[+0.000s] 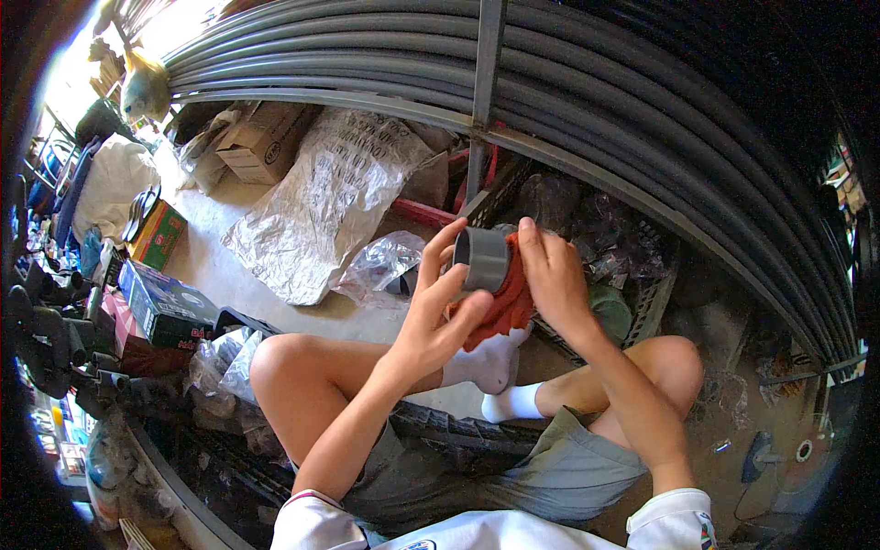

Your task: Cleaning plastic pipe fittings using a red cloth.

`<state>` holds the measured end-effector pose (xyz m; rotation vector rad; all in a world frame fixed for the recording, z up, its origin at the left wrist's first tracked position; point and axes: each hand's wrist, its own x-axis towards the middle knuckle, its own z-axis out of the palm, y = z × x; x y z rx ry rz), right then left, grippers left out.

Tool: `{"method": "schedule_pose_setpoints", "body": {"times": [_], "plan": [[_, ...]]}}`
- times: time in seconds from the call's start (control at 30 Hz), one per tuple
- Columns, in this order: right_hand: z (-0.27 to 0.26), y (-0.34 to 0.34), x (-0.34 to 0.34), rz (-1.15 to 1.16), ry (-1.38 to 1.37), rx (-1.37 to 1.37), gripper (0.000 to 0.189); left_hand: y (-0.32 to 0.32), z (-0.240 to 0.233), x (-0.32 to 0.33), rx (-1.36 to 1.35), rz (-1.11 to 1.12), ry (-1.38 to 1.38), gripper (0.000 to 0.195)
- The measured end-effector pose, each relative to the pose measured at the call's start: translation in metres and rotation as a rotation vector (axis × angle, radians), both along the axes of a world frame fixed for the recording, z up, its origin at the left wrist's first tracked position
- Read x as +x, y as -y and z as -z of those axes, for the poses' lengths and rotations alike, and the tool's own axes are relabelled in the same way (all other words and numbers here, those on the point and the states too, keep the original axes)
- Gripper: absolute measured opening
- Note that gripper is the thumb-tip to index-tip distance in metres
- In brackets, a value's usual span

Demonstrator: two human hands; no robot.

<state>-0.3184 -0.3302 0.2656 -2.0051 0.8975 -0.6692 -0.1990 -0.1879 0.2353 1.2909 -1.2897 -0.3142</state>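
A short grey plastic pipe fitting (487, 259) is held up above my crossed lower legs, its round open end facing left. My left hand (440, 302) holds it at that open end, with the fingers spread about the rim and the thumb below. At its right side, my right hand (555, 282) presses a rust-red cloth (505, 309) against the fitting. The cloth hangs under the fitting, down to my white sock (485, 361). My right fingertips are partly hidden behind the cloth and fitting.
Long dark pipes (619, 103) lie on a metal rack with an upright post (487, 69) ahead. Below are a printed silvery sack (330, 199), a cardboard box (265, 148) and a clear plastic bag (385, 258). A plastic crate (650, 309) stands right; cartons (168, 302) stand left.
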Motion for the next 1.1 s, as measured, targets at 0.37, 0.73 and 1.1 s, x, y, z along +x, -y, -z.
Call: {"method": "schedule_pose_setpoints", "body": {"times": [0.37, 0.73, 1.1], "plan": [[-0.018, 0.002, -0.002, -0.05, 0.307, -0.145, 0.058, -0.005, 0.003, 0.024, 0.021, 0.229, -0.624, 0.03], [-0.009, -0.018, 0.009, -0.082, 0.349, -0.479, 0.024, 0.001, 0.005, -0.008, 0.051, 0.039, -0.073, 0.016], [0.019, -0.029, 0.016, -0.121, 0.39, -0.303, 0.022, -0.001, 0.01, -0.019, 0.159, -0.127, -0.292, 0.002]]}}
